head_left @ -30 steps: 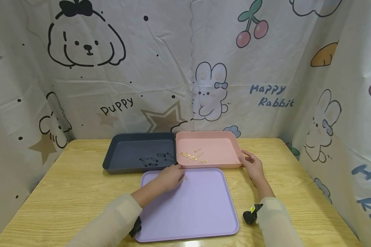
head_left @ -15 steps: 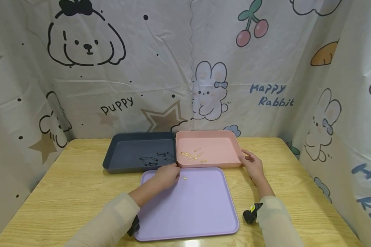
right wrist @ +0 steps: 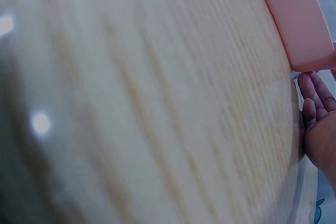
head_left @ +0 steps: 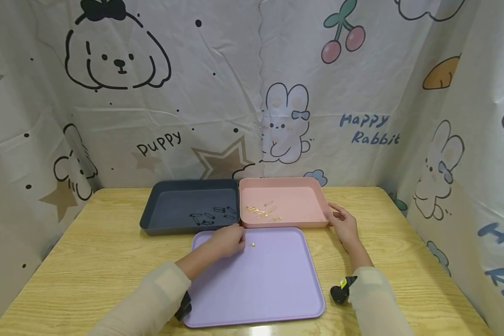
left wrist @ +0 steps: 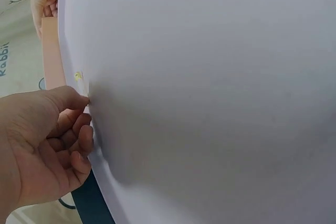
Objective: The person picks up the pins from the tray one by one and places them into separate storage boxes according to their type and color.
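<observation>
My left hand is over the far edge of the lilac tray, thumb and index fingertip pinched together at the tail of a gold safety pin. In the left wrist view the yellow head of the safety pin shows just past the fingertips, and the other fingers are curled. My right hand rests against the right side of the pink tray. In the right wrist view its loosely bent fingers are close by the corner of the pink tray.
Left of the pink tray, side by side with it, is a dark grey tray with several black safety pins. Several gold safety pins lie in the pink tray. Behind the wooden table hangs a printed curtain.
My left hand has shifted slightly left, uncovering more of the gold safety pin. The right hand has stayed at the pink tray.
</observation>
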Motion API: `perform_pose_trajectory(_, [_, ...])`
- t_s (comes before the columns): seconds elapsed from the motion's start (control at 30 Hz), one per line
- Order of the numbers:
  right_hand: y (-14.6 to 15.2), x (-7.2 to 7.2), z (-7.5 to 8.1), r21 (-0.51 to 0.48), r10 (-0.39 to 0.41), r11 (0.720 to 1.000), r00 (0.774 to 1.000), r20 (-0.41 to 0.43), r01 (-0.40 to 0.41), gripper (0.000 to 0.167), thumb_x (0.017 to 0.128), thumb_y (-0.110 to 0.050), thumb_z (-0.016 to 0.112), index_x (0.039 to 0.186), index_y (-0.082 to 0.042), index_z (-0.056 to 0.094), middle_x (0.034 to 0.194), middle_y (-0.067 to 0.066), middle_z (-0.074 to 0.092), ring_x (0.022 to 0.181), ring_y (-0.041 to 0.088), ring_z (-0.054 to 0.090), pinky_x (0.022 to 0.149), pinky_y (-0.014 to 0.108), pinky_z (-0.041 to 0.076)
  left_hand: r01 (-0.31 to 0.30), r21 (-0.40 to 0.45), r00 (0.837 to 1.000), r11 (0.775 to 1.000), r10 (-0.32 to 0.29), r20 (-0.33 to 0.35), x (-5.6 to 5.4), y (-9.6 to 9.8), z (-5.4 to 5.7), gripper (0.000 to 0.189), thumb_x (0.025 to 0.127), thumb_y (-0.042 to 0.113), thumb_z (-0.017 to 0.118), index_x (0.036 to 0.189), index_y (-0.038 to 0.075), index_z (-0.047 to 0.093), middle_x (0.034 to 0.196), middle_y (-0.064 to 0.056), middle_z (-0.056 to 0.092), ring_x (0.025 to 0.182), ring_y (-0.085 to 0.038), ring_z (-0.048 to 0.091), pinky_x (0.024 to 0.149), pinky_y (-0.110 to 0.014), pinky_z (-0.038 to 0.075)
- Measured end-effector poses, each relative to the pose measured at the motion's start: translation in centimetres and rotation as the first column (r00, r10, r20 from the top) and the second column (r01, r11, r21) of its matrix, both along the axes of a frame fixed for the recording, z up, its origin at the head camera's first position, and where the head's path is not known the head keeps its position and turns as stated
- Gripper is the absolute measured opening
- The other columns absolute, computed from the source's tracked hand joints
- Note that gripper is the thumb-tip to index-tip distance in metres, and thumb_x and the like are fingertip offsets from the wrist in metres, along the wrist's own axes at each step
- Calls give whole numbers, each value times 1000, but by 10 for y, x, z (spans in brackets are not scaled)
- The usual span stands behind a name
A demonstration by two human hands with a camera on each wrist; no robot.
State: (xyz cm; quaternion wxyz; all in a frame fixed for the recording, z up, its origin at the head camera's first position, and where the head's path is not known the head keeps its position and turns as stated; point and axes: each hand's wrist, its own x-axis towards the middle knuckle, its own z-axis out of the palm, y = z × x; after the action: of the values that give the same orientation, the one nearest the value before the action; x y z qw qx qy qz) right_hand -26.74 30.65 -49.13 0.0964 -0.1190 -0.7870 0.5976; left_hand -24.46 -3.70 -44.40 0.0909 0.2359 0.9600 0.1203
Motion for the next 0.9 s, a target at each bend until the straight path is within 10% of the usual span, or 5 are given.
perform_pose_trajectory(0.4, [0, 0, -1, -1, -3, 1000, 1000, -10, 3, 47, 90, -23, 62, 133, -7, 52, 96, 1, 54, 74, -4, 55, 69, 13, 48, 12, 117, 998, 993, -20, 64, -7, 12, 12, 7, 79, 14, 59, 73, 13, 55, 70, 4, 51, 60, -10, 45, 54, -24, 37])
perform_pose_trajectory(0.9, [2, -1, -2, 13, -4, 1000, 1000, -17, 4, 48, 89, -26, 63, 132, -7, 53, 95, -1, 58, 75, -4, 56, 70, 13, 48, -57, 342, 994, 938, 20, 111, -52, 63, 39, 11, 87, 13, 55, 81, 7, 61, 73, 1, 54, 64, -10, 47, 58, -21, 38])
